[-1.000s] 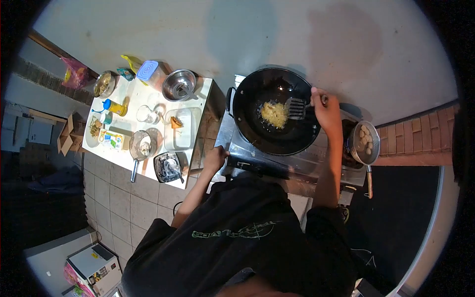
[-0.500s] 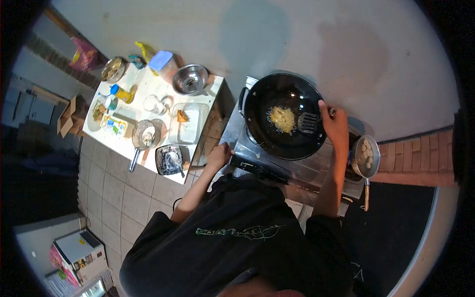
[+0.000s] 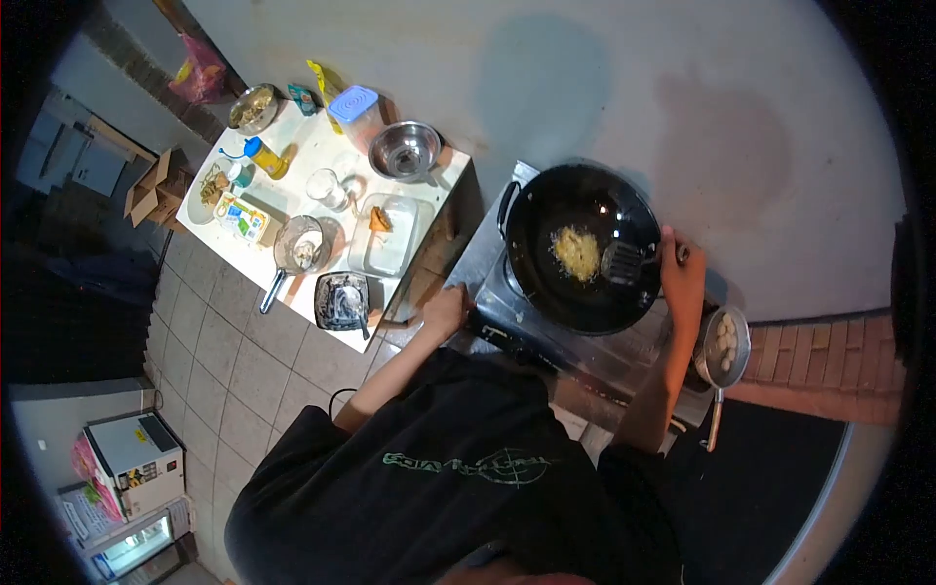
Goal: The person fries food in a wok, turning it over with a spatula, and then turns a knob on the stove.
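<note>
A black wok point(image 3: 565, 307) stands on the metal stove point(image 3: 585, 348), with a piece of yellow food point(image 3: 576, 253) bubbling in oil at its middle. My right hand point(image 3: 682, 265) is closed around the handle of a black slotted spatula point(image 3: 622, 263) at the wok's right side. The spatula's blade lies inside the wok, just right of the food. My left hand point(image 3: 447, 311) rests at the stove's front left corner with its fingers curled; whether it grips anything there is hidden.
A strainer point(image 3: 724, 348) of pale round pieces sits right of the wok. On the white table point(image 3: 224, 255) at left are a clear tray point(image 3: 405, 239) with a fried piece, a steel bowl point(image 3: 405, 152), a saucepan point(image 3: 302, 244), a black square bowl point(image 3: 341, 301) and a yellow bottle point(image 3: 266, 159).
The camera view has shifted, so the table and wok appear further right and the wok lower. My right hand still holds the spatula beside the food, and my left hand stays at the stove corner.
</note>
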A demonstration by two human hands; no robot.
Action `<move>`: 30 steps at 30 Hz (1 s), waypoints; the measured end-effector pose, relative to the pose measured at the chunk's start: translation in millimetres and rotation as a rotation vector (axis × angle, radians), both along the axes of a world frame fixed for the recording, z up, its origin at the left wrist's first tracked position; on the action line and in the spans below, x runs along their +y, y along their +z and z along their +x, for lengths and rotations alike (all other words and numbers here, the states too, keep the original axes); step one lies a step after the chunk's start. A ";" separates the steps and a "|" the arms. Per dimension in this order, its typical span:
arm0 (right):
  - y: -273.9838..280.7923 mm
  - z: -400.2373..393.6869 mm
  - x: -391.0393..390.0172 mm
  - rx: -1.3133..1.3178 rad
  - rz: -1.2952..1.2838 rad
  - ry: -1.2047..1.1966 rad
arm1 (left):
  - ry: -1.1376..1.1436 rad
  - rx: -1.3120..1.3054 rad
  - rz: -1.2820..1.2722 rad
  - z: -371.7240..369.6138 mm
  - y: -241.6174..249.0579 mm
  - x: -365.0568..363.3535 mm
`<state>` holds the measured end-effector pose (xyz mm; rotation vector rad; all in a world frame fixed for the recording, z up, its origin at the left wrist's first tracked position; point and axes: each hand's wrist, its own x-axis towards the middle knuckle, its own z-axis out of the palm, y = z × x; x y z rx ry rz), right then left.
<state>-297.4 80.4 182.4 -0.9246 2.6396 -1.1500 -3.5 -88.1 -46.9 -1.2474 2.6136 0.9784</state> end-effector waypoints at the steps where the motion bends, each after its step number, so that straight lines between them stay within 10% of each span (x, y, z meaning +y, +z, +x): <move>1: -4.2 -1.1 1.8 0.016 -0.036 -0.005 | 0.021 -0.001 0.020 -0.4 2.7 -0.3; 30: 2.2 -11.3 -9.0 -0.063 -0.208 0.061 | 0.043 -0.017 0.039 -1.2 13.6 4.0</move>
